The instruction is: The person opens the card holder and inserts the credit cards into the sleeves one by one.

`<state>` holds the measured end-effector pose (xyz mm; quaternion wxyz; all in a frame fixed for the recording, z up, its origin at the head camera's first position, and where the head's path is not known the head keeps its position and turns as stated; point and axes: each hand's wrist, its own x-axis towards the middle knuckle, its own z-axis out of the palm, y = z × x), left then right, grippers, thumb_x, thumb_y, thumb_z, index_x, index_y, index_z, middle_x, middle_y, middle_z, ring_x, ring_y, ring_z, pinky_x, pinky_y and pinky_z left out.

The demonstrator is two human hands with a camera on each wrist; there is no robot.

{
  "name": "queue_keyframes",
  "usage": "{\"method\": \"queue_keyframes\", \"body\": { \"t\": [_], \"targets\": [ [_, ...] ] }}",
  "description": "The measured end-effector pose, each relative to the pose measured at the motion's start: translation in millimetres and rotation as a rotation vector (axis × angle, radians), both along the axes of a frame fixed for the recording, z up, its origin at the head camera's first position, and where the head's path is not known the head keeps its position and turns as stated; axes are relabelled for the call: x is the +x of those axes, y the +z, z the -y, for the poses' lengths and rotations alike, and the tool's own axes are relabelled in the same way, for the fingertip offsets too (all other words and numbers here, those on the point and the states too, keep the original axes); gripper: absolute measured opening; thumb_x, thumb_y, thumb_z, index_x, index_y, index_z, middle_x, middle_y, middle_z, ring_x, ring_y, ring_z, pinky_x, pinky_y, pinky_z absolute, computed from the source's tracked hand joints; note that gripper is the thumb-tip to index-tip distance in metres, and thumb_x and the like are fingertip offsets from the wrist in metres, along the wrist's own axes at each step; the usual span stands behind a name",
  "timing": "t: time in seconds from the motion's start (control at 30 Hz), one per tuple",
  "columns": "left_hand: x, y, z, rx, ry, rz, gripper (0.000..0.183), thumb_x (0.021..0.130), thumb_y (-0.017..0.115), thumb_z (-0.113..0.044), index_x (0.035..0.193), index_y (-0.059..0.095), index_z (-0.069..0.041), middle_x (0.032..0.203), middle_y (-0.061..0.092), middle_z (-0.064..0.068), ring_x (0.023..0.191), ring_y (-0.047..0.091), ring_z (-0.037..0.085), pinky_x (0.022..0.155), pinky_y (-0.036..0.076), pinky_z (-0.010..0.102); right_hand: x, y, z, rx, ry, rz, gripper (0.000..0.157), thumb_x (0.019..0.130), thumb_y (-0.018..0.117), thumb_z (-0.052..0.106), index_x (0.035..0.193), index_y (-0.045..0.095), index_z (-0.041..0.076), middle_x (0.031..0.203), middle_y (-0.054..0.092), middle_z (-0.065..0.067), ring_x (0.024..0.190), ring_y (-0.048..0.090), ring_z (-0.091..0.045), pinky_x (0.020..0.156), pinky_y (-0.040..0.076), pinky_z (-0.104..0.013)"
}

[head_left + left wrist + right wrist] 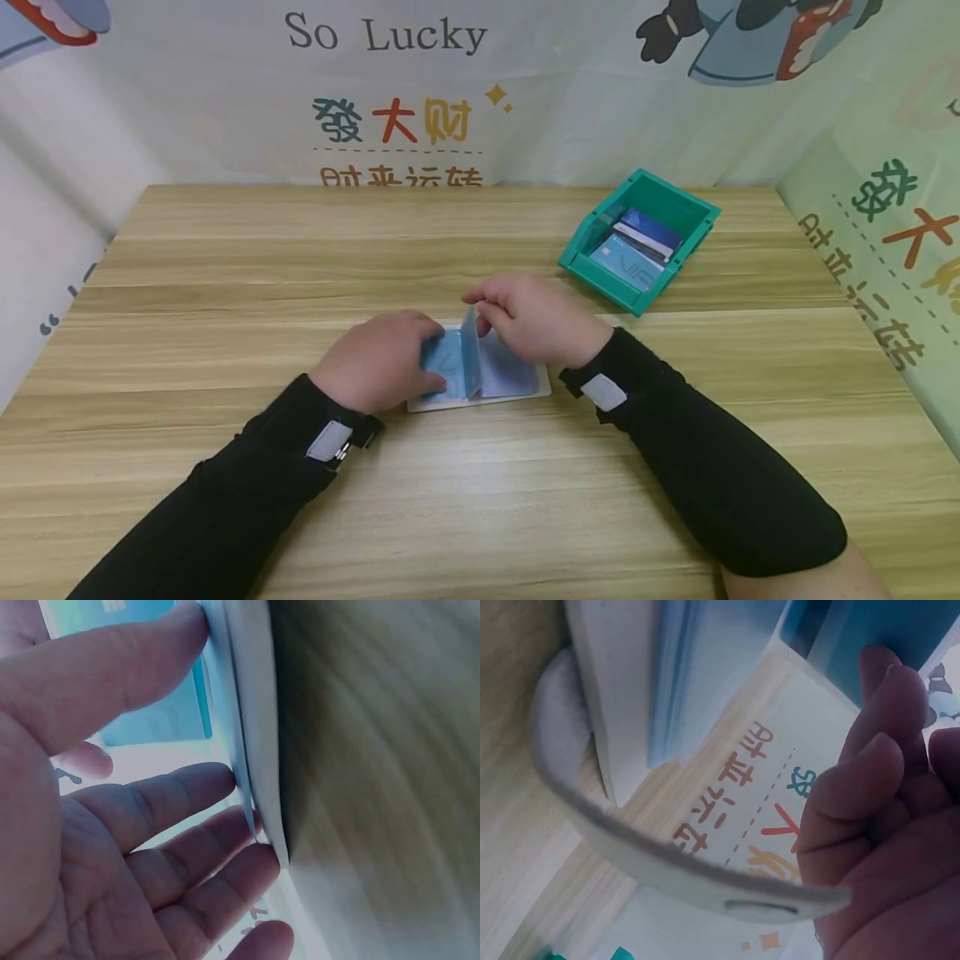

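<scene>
A white card holder (544, 382) with clear sleeves lies open on the table before me. My left hand (386, 358) rests on its left side, thumb and fingers pressing on a sleeve with a light-blue card (448, 360). The left wrist view shows these fingers (184, 791) nearly straight against the sleeve. My right hand (536, 321) pinches the top of an upright sleeve (470, 354) near the middle of the holder, and a blue card (889, 630) shows at its fingertips. The holder's strap (690, 881) sticks out loose in the right wrist view.
A green bin (637, 302) stands at the back right with several cards (630, 260) inside. A wooden table (262, 258) spreads around the holder. Printed cloth (555, 125) hangs behind the table and along its right side.
</scene>
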<state>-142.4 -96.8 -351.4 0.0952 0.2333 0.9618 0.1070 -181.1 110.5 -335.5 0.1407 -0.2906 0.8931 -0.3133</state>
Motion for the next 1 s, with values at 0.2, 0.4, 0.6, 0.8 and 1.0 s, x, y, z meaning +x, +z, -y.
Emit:
{"method": "queue_keyframes", "body": {
  "t": [0.2, 0.4, 0.6, 0.8, 1.0],
  "targets": [
    [-3.1, 0.3, 3.6, 0.020, 0.011, 0.032, 0.058, 0.079, 0.074, -0.038, 0.123, 0.058, -0.004, 0.120, 0.059, 0.009, 0.101, 0.052, 0.019, 0.090, 0.045, 0.044, 4.4, -2.8, 1.6, 0.042, 0.087, -0.035, 0.039, 0.096, 0.053, 0.016, 0.135, 0.049, 0.010, 0.097, 0.064, 0.002, 0.080, 0.054, -0.007, 0.072, 0.048, -0.028],
    [-3.7, 2.6, 4.7, 0.045, 0.025, 0.048, 0.051, 0.081, 0.072, -0.030, 0.122, 0.059, -0.004, 0.113, 0.060, 0.008, 0.091, 0.052, 0.018, 0.086, 0.047, 0.042, 8.1, -6.2, 2.9, 0.098, 0.171, -0.078, 0.050, 0.095, 0.054, 0.019, 0.142, 0.039, 0.014, 0.108, 0.062, 0.005, 0.089, 0.051, -0.003, 0.084, 0.047, -0.028],
    [-4.6, 1.7, 5.6, 0.049, 0.020, 0.036, 0.048, 0.080, 0.072, -0.029, 0.120, 0.060, -0.004, 0.110, 0.061, 0.007, 0.090, 0.053, 0.018, 0.085, 0.047, 0.042, 11.5, -5.9, 4.7, 0.144, 0.200, -0.102, 0.054, 0.095, 0.055, 0.019, 0.145, 0.034, 0.017, 0.113, 0.061, 0.003, 0.095, 0.050, -0.002, 0.089, 0.045, -0.030],
    [-4.9, 1.7, 6.0, 0.058, 0.015, 0.029, 0.044, 0.081, 0.071, -0.028, 0.117, 0.061, -0.005, 0.104, 0.062, 0.006, 0.086, 0.053, 0.018, 0.081, 0.048, 0.041, 12.9, -6.2, 4.8, 0.167, 0.207, -0.103, 0.058, 0.095, 0.054, 0.020, 0.147, 0.029, 0.018, 0.116, 0.060, 0.003, 0.095, 0.049, -0.003, 0.089, 0.045, -0.031],
    [-4.7, 1.9, 6.5, 0.070, 0.043, 0.029, 0.029, 0.085, 0.068, -0.025, 0.106, 0.061, -0.007, 0.094, 0.059, 0.005, 0.077, 0.052, 0.018, 0.072, 0.048, 0.038, 13.0, -8.0, 5.0, 0.192, 0.220, -0.114, 0.058, 0.095, 0.055, 0.020, 0.147, 0.029, 0.017, 0.117, 0.061, 0.004, 0.098, 0.051, -0.004, 0.087, 0.046, -0.030]
  ]
}}
